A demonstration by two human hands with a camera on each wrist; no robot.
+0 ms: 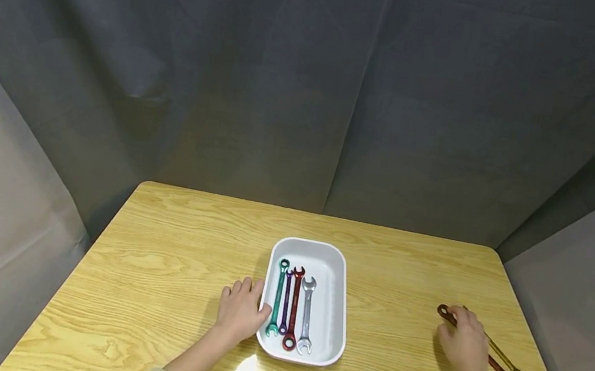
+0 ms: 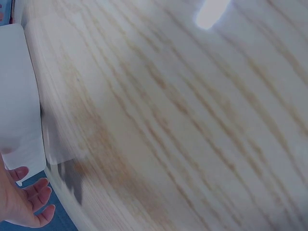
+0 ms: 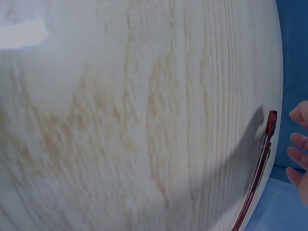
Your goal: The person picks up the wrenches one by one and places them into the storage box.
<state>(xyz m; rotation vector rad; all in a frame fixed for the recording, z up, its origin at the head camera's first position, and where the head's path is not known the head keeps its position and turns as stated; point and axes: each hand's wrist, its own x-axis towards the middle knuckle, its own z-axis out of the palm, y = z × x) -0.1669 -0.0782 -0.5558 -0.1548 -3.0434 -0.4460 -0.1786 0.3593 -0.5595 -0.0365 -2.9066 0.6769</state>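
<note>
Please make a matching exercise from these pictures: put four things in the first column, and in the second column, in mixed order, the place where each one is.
Column 1
1. green wrench
2. silver wrench
3. left hand
4. gold wrench

Column 2
a. on the bare table, near the right hand
b. at the left outer wall of the white tray
c. in the tray, furthest to the left of the row
d. in the tray, furthest to the right of the row

Right pairs: 1-c, 2-d, 3-b, 4-a
</note>
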